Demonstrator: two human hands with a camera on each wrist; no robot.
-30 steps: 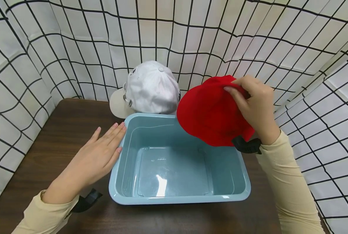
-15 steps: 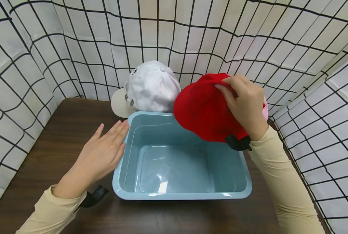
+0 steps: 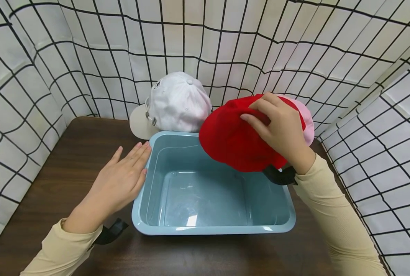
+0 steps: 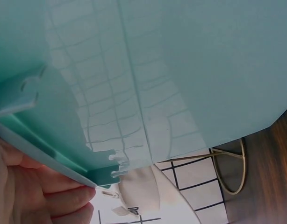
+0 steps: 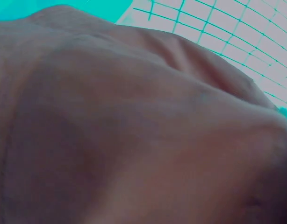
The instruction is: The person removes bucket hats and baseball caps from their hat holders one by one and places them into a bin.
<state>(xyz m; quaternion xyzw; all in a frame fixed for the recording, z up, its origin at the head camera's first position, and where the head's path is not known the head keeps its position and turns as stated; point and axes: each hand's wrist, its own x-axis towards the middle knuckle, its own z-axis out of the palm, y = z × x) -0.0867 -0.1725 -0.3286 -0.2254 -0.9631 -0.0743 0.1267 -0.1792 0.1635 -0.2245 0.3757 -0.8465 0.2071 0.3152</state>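
Observation:
A red cap [image 3: 229, 134] hangs over the back right corner of a light blue plastic basin [image 3: 212, 230]. My right hand [image 3: 282, 128] pinches its fabric from above between thumb and fingers. At the basin's left side my left hand [image 3: 118, 184] lies with straight fingers, their tips touching the rim. The left wrist view shows those fingers [image 4: 68, 200] just under the rim, below the glossy outer wall. Blurred fabric, its colours off, fills most of the right wrist view. The basin's visible floor holds nothing.
A white cap [image 3: 181, 105] with a beige brim sits behind the basin. Part of a pink cap [image 3: 305, 115] shows behind the red cap. Grid-patterned cloth walls [image 3: 129, 46] surround the dark wooden table [image 3: 98, 138] at back and sides.
My right hand has carried the red cap left and slightly over the basin, uncovering the pink cap behind. The left hand and basin shifted only slightly.

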